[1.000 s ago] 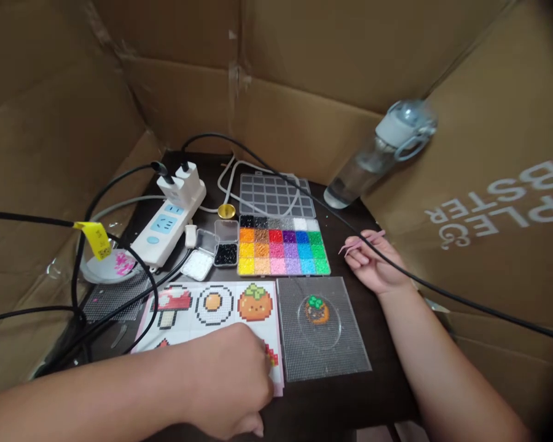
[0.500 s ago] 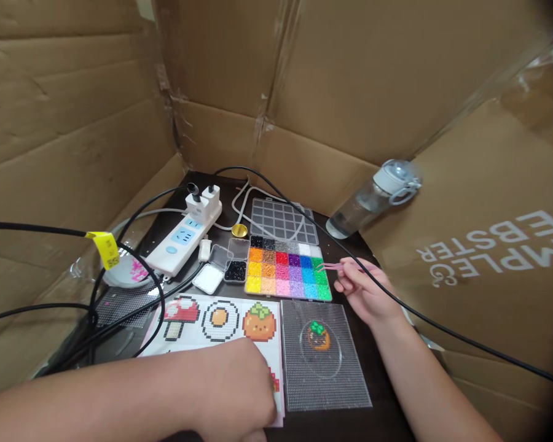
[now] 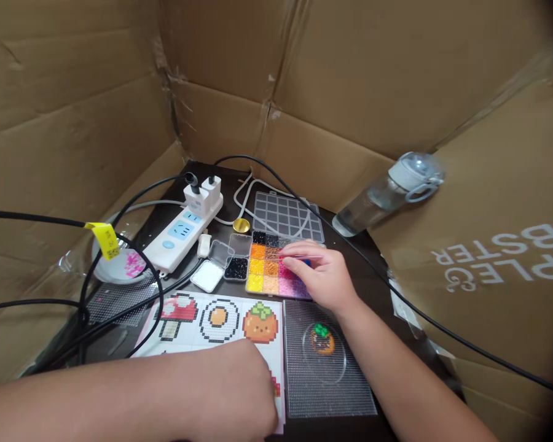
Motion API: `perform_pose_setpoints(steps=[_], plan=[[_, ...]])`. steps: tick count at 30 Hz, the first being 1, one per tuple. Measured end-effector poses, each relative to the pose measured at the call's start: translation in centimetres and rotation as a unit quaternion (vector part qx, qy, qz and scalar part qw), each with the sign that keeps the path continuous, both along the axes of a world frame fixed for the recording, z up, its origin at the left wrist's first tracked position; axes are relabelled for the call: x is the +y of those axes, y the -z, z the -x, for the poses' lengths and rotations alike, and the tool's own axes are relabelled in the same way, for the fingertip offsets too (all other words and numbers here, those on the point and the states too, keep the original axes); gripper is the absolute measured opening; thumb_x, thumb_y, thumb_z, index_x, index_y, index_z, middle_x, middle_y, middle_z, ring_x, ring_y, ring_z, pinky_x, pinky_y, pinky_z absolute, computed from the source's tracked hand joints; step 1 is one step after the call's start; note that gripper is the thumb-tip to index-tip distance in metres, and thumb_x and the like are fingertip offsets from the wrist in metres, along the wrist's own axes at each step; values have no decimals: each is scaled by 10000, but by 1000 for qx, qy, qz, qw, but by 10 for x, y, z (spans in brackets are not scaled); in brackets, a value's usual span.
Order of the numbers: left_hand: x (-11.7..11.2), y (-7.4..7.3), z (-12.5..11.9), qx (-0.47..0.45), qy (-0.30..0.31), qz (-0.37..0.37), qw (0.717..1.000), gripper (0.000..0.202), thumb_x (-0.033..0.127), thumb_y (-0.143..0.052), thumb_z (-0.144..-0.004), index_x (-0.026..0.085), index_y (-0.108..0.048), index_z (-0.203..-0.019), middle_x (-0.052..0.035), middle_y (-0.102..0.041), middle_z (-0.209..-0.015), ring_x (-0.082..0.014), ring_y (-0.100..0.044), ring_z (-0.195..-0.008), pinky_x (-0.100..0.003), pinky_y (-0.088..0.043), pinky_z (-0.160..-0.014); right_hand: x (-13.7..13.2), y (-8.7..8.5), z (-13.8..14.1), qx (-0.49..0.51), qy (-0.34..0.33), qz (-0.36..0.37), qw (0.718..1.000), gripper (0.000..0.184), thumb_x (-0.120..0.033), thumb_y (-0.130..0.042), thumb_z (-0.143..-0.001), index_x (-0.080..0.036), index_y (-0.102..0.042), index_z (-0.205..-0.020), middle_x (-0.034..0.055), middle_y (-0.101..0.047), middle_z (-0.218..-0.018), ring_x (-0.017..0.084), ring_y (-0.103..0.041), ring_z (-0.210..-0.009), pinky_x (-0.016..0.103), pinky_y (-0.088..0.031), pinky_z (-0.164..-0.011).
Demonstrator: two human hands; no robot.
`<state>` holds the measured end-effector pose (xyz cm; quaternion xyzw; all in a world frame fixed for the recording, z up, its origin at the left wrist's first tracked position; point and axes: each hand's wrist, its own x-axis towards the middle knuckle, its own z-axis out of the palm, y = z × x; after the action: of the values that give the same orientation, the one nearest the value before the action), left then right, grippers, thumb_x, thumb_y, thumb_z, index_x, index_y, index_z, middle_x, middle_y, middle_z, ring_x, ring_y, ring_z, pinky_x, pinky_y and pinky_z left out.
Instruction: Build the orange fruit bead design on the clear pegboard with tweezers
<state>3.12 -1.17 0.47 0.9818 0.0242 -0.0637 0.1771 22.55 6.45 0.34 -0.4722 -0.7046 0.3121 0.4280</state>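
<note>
My right hand [image 3: 320, 276] is over the bead box [image 3: 268, 270], its fingers pinched on pink tweezers [image 3: 288, 257] whose tips point left into the orange bead compartments. The hand covers the box's right columns. My left hand [image 3: 239, 393] lies closed on the lower edge of the pattern sheet [image 3: 219, 319], which shows a mushroom, an egg and an orange fruit. Whether it holds anything is hidden. Right of the sheet lies the clear pegboard [image 3: 327, 362] with a small orange and green bead figure [image 3: 322, 339] on it.
A white power strip [image 3: 182, 230] with plugs and black cables [image 3: 133, 294] crosses the left side. Small boxes of white and black beads [image 3: 221, 270], the open box lid [image 3: 288, 216] and a gold cap [image 3: 241, 225] lie behind. A water bottle [image 3: 387, 193] leans on the cardboard walls.
My right hand moved left from beside the bead box to over it, bringing the tweezers to the orange beads. The view shifted slightly; my left hand stayed on the sheet.
</note>
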Motion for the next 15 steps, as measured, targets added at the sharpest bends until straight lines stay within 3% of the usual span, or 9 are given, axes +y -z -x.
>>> perform_pose_setpoints(steps=[8,15], plan=[[0,3,-1,16,-2,23,1000,269,397,-651,-846,216,-689,-651,2,-676,-552,-163,-546,-411,-324,-272,-385,-9,15,3,28,72,114,990,130,-328,-760,-772,-203,-782,-799,67,-781,-859,207,-729,-782,347,-592,-744],[1,1,-2,19,0,24,1000,277,388,-663,-839,216,-676,-623,10,-658,-530,-160,-522,-394,-326,-274,-379,-9,16,4,19,81,133,988,152,-345,-763,-756,-196,-782,-779,72,-787,-841,211,-740,-768,332,-599,-720]])
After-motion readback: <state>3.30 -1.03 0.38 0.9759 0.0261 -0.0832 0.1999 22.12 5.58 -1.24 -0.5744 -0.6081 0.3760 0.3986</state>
